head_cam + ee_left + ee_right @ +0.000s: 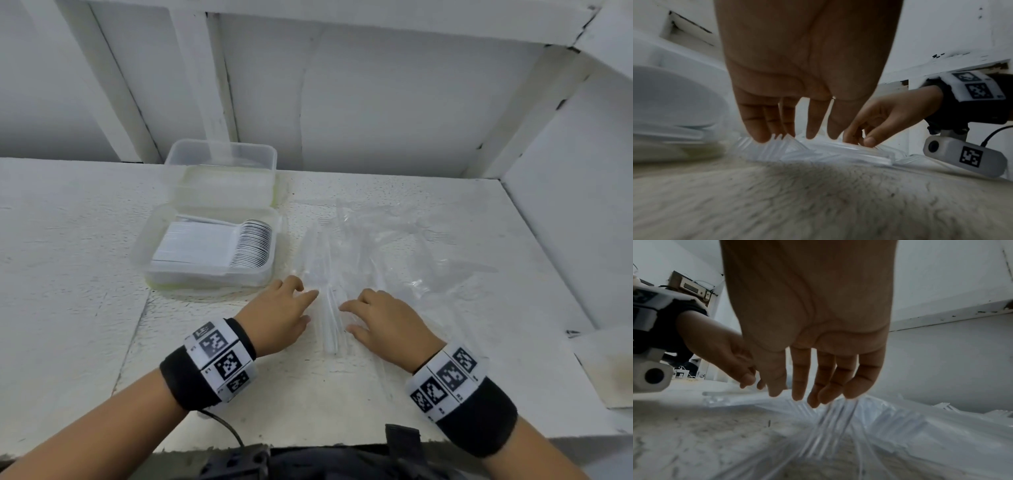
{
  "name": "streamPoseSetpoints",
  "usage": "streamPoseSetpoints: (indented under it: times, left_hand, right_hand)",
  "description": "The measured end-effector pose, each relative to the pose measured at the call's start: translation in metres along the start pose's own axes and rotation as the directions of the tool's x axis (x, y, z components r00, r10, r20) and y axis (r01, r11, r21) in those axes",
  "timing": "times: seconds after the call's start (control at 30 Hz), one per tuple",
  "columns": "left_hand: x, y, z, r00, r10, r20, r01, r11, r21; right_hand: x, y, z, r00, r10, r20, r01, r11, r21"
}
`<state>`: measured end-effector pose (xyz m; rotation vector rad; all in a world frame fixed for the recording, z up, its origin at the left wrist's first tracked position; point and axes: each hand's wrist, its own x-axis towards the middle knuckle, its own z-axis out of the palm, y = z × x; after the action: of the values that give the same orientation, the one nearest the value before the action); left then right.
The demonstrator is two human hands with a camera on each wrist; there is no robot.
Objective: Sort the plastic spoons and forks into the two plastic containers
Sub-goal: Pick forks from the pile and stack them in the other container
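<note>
Two containers sit at your left on the table (pixel 85 274): the near container (pixel 209 251) holds a packed row of white spoons (pixel 251 248); the far container (pixel 222 171) looks empty, though its contents are hard to read. Clear forks (pixel 322 274) lie loose on the clear bag (pixel 411 246), between and beyond your hands. Left hand (pixel 281 315) and right hand (pixel 383 318) flank a small bundle, fingers relaxed and extended, tips touching the handles, grasping nothing yet. Step, as judged: gathering forks. Next move calls for squeezing the bundle together, lifting it and carrying it to the far container. Clear plastic is slippery; align the handles first.
</note>
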<state>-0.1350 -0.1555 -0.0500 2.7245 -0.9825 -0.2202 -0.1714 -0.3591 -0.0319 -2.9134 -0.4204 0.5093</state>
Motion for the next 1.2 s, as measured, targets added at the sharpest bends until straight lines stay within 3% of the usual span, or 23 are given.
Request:
streamPoseSetpoints:
  times: [0.2,0.33,0.47,0.73,0.87,0.97,1.07,1.2]
  left_hand:
    - [0.006,0.011,-0.002,0.994,-0.103,-0.039,0.102,0.995,-0.025]
    - [0.016,0.017,-0.005,0.971,-0.23,0.069,0.219,0.966,0.134]
    - [0.022,0.019,-0.004,0.957,-0.262,0.12,0.236,0.951,0.198]
    - [0.02,0.013,-0.005,0.961,-0.257,0.101,0.249,0.964,0.09]
    - [0.019,0.017,-0.006,0.97,-0.237,0.049,0.234,0.971,0.055]
    - [0.021,0.02,-0.007,0.958,-0.261,0.118,0.241,0.957,0.163]
    - [0.022,0.02,-0.007,0.947,-0.279,0.157,0.248,0.95,0.19]
    - [0.021,0.019,-0.016,0.922,-0.333,0.196,0.333,0.942,0.036]
  right_hand:
    - [0.003,0.005,-0.003,0.995,0.065,-0.069,-0.066,0.998,-0.008]
    - [0.003,0.012,-0.011,0.958,0.181,-0.224,-0.182,0.983,0.019]
    - [0.004,0.026,-0.012,0.943,0.285,-0.171,-0.292,0.956,-0.016]
    - [0.002,0.039,-0.021,0.931,0.298,-0.21,-0.279,0.954,0.112]
    - [-0.007,0.043,-0.032,0.898,0.317,-0.306,-0.18,0.898,0.402]
    - [-0.008,0.043,-0.036,0.838,0.335,-0.431,-0.031,0.817,0.576]
    - [-0.007,0.042,-0.034,0.816,0.331,-0.474,0.005,0.816,0.579]
    - [-0.009,0.044,-0.03,0.827,0.322,-0.461,0.006,0.815,0.58]
